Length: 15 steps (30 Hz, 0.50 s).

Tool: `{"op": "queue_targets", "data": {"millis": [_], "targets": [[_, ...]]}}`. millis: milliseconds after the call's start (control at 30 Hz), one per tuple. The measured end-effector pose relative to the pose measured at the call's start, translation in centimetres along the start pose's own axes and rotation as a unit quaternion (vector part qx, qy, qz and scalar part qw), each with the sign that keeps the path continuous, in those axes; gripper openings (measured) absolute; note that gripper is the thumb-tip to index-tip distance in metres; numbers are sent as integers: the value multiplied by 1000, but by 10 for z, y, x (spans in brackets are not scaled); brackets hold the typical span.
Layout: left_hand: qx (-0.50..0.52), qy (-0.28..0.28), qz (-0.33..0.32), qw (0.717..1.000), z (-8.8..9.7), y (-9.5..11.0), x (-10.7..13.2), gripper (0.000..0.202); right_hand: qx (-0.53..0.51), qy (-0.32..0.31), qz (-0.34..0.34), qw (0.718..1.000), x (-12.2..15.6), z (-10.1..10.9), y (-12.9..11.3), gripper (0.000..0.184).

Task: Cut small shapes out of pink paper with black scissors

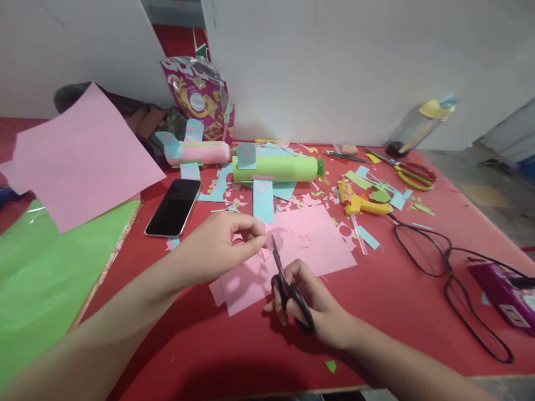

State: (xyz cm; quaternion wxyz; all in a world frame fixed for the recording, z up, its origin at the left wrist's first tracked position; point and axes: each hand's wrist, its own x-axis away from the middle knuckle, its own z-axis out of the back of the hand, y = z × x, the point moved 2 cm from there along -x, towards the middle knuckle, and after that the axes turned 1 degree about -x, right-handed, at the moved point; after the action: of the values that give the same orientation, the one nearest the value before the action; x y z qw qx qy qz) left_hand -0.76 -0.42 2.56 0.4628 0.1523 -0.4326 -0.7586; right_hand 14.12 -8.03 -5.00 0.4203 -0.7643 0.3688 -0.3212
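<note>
My right hand has its fingers through the black handles of a pair of scissors, whose blades point away from me and up. Just left of the blade tips, my left hand pinches a small pink paper piece, partly hidden by the fingers. Beneath both hands lies a pink paper sheet on the red table. Behind it rests a green paper-wrapped bottle with light blue paper wings. A pink-wrapped bottle with similar wings lies to its left.
A phone lies left of my left hand. A yellow glue gun with a looping black cord is at right. Red-and-yellow-handled scissors, a clear bottle, a snack bag and paper scraps sit farther back. Green sheets cover the left.
</note>
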Motion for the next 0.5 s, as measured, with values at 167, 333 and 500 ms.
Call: {"op": "queue_targets", "data": {"millis": [167,333,500], "targets": [[-14,-11,4,1000,2,-1,1,19,12,-5,-3,1000,1,0,0,35],[-42,-22,-2,999,4,-1,1,20,15,-1,-19,1000,2,2,3,37],[-56,-25,-3,998,6,-1,2,20,20,0,-27,999,2,3,5,34]]}}
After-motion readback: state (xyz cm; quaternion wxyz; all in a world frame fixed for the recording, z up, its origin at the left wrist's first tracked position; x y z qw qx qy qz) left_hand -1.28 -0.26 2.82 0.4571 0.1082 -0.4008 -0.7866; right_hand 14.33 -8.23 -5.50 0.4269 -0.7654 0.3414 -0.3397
